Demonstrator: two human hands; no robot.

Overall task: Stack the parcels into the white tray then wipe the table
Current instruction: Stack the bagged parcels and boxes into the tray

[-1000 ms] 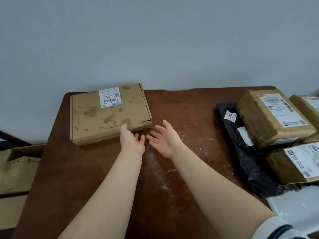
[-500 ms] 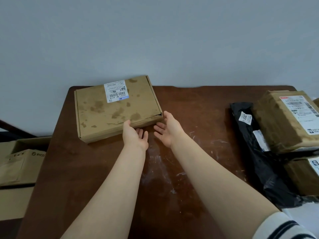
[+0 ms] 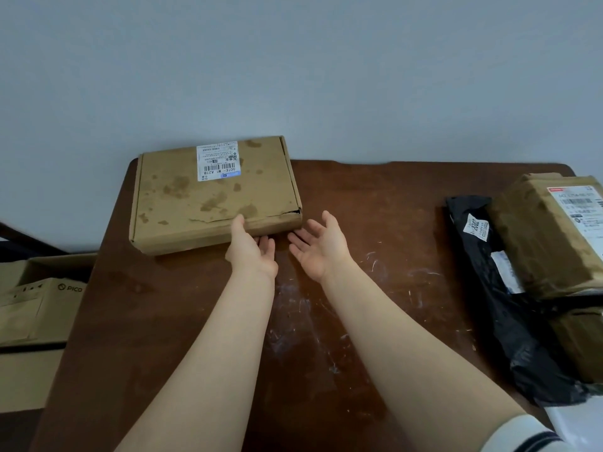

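With the flat, stained brown cardboard parcel (image 3: 212,197) lying at the far left corner of the dark wooden bench (image 3: 375,321), left hand (image 3: 252,252) thumbing its near edge, fingers (image 3: 268,243) straight, right hand (image 3: 318,247) spread open beside the torn corner (image 3: 293,213), I'd slide both underneath before lifting.

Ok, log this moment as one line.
target: cardboard box | left hand: thumb on front edge | right hand: open, palm up, beside front corner | box: flat on table
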